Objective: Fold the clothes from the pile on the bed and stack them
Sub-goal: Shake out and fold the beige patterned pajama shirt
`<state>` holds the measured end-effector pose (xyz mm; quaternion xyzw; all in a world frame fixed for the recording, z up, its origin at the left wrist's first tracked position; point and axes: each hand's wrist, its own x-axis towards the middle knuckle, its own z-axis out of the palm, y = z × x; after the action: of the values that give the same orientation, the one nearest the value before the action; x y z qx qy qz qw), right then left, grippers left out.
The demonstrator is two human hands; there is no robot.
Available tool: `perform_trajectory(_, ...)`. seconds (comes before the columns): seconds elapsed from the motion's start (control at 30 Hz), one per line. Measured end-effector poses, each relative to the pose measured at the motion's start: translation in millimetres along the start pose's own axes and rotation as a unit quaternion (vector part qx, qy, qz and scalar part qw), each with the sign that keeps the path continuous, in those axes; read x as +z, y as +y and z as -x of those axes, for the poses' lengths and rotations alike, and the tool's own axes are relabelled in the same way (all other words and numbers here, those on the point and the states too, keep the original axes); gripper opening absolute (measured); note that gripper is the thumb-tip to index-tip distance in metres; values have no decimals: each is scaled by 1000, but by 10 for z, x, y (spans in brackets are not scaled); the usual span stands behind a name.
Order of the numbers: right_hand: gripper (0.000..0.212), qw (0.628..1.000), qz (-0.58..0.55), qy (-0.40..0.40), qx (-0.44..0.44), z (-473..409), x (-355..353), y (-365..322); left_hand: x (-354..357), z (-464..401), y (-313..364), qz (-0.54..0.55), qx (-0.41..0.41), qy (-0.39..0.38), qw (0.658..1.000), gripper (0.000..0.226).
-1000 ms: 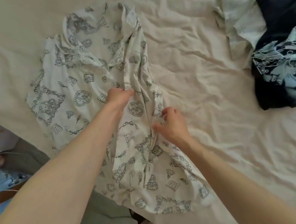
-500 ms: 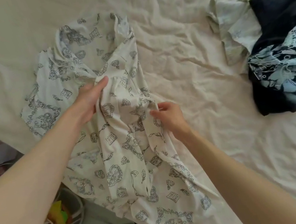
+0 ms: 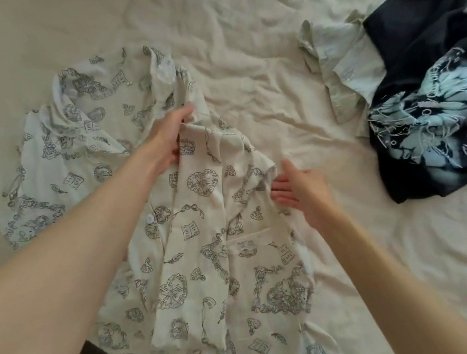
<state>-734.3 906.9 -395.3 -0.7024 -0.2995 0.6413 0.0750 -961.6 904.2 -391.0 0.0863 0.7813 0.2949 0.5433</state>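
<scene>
Cream bedsheet (image 3: pixel 253 40), creased, with a printed shirt (image 3: pixel 205 240) spread over the left and centre of the frame: a fold in progress.

At centre, the left hand (image 3: pixel 168 139) grips a bunched fold of the shirt near its chest, fingers curled into the cloth. The right hand (image 3: pixel 299 190) lies released, fingers straight and together, touching the shirt's right edge at mid-frame. At the upper right, well apart, sits the pile (image 3: pixel 429 91): a dark graphic garment (image 3: pixel 457 123) over a pale green one (image 3: pixel 339 67). No finished stack is visible. Judged from this, the step in hand is the first garment's lengthwise fold; the next move calls for laying the held panel flat, smoothing it, then folding the hem, which overhangs the bed's near edge, toward the collar.
</scene>
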Motion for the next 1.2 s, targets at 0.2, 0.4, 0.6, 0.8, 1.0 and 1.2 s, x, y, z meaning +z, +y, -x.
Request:
perform_trajectory(0.2, 33, 995, -72, -25, 68, -2, 281, -175, 84, -302, 322, -31, 42, 32, 998, 25)
perform_trajectory(0.4, 11, 940, -300, -1, 166, -53, 273, -248, 249, -394, 615, 112, 94, 27, 989, 9)
perform_trajectory(0.6, 9, 906, -406, 23, 120, -81, 236, -215, 348, -514, 629, 49, 117, 4, 992, 14)
perform_trajectory(0.8, 11, 916, -371, 94, 118, -182, 243, -145, 411, -615, 513, -200, 178, 118, 956, 21)
perform_trajectory(1.0, 13, 931, -338, 80, 110, -331, 218, -204, 405, -689, 499, -164, 195, 189, 948, 13)
perform_trajectory(1.2, 18, 962, -263, -17, 70, -115, 231, -5, 394, -285, 25, -171, 216, 165, 947, 42)
